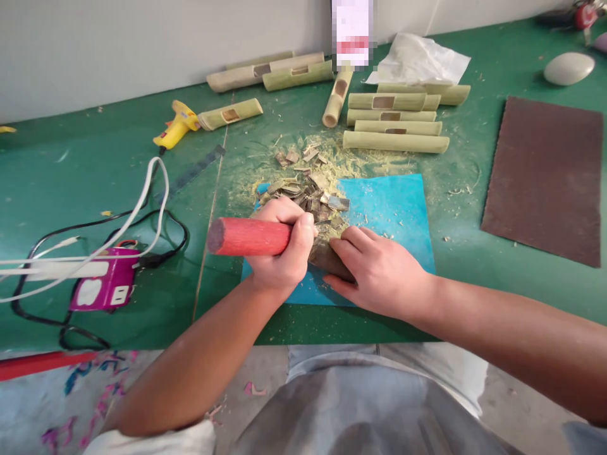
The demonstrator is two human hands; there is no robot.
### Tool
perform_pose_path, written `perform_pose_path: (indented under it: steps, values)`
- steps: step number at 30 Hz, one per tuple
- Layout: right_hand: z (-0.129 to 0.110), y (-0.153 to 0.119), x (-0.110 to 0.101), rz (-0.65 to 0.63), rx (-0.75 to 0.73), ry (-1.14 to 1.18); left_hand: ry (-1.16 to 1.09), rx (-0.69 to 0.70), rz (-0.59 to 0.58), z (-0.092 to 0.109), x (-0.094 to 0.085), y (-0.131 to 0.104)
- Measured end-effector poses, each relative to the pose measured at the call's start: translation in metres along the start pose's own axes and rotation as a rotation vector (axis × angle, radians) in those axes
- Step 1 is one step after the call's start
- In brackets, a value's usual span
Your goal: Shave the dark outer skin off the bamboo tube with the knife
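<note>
Craft workshop: green workbench (474, 265), cut bamboo tubes (396, 141), wood shavings (327, 167), yellow glue gun (176, 126).

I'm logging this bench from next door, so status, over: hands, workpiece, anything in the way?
Left hand gripping red-handled tool. Right hand holding brown workpiece over blue sheet. Loose chips heaped just beyond, crowding it. Over.

green table (521, 303) | blue sheet (389, 208), brown mat (545, 177), bamboo tubes (396, 142), yellow glue gun (177, 126)
</note>
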State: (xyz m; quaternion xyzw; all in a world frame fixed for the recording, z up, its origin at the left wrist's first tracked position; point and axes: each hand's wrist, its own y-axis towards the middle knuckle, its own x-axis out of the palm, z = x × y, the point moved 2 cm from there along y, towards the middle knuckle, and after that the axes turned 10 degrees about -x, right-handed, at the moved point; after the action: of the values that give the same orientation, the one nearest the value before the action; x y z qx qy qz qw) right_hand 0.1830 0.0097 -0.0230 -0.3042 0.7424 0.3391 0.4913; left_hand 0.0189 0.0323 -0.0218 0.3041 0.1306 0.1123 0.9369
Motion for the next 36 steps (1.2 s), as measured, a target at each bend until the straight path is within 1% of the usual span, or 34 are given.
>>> perform_pose_path:
  steps: [5, 11, 15, 20, 23, 28, 30, 36]
  values:
    - [0.0009, -0.0001, 0.0015, 0.012, 0.02, 0.019, 0.022, -0.011, -0.021, -0.0005, 0.0006, 0.0011]
    - [0.0011, -0.0016, 0.0035, 0.033, 0.018, 0.028, 0.026, 0.034, -0.076, -0.0048, 0.0017, 0.0013]
    - [0.0009, -0.0023, 0.0037, 0.064, 0.007, 0.023, 0.019, 0.054, -0.034, -0.0048, 0.001, 0.0006]
    - [0.001, -0.0011, 0.0035, 0.057, 0.011, 0.024, 0.025, 0.049, -0.018, -0.0025, 0.0001, 0.0017]
    - [0.0007, -0.0005, 0.0031, 0.044, 0.012, 0.019, 0.044, 0.03, -0.003, -0.002, -0.0003, 0.0018]
    - [0.0001, -0.0012, 0.0029, 0.031, 0.018, 0.015, 0.083, -0.019, 0.063, -0.0034, -0.0017, -0.0003]
    - [0.0, -0.0012, 0.0031, 0.032, 0.017, 0.017, 0.058, -0.012, 0.058, -0.0036, -0.0009, -0.0002]
    - [0.0006, -0.0001, 0.0028, 0.028, 0.017, 0.019, -0.056, 0.066, 0.018, -0.0037, 0.0037, 0.0038]
